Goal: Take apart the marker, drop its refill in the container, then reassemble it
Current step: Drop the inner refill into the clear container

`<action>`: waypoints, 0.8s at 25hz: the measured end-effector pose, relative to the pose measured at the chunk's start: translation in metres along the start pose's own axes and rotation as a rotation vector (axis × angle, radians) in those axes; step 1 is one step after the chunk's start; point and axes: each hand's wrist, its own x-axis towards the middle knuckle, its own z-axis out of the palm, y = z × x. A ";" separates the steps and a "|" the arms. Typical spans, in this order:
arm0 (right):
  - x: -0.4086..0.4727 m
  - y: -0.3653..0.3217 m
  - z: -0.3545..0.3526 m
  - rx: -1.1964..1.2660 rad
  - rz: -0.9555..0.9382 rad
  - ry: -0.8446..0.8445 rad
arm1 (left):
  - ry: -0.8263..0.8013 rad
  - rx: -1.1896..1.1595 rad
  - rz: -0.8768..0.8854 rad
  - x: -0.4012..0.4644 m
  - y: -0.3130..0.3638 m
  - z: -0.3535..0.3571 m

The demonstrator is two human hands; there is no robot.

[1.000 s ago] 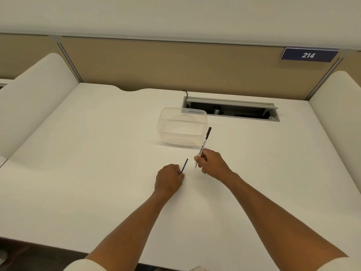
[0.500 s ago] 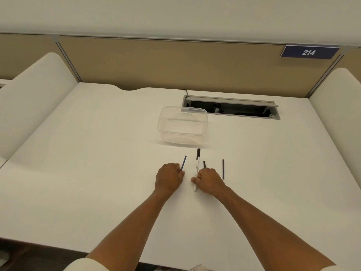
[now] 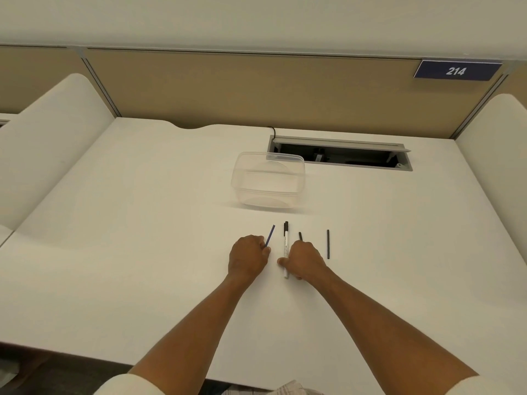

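Note:
A white marker [image 3: 285,246] with a black cap lies on the white desk [image 3: 142,238], its rear part under the thumb side of my right hand [image 3: 303,260], which is closed on it. My left hand [image 3: 248,256] is closed around a thin blue rod [image 3: 270,235] that sticks out toward the far side. A short dark piece [image 3: 300,236] pokes out beyond my right hand. A dark thin stick [image 3: 328,244] lies loose to the right. The clear plastic container [image 3: 268,179] stands behind them with nothing visible inside.
An open cable hatch [image 3: 339,155] is cut into the desk behind the container. White side dividers [image 3: 48,149] flank the desk, a tan panel with a "214" sign [image 3: 456,71] closes the back. The desk's near edge runs under my forearms.
My right hand brought the marker down from a raised, tilted hold to flat on the desk. Two dark pieces came into view to its right. The left hand stayed put.

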 end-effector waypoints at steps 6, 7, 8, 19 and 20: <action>-0.002 0.000 0.000 0.001 0.002 -0.003 | -0.013 0.006 0.002 -0.001 -0.001 0.000; -0.002 0.001 -0.001 0.007 0.001 -0.003 | -0.013 0.006 0.001 -0.001 -0.001 0.000; -0.002 0.001 -0.001 0.009 0.001 -0.006 | -0.013 0.007 0.001 -0.001 0.000 -0.001; 0.008 -0.016 -0.031 0.384 -0.146 0.305 | 0.034 0.075 0.100 0.014 0.009 -0.023; 0.009 -0.018 -0.035 0.412 -0.209 0.328 | 0.052 0.115 0.127 0.016 0.011 -0.028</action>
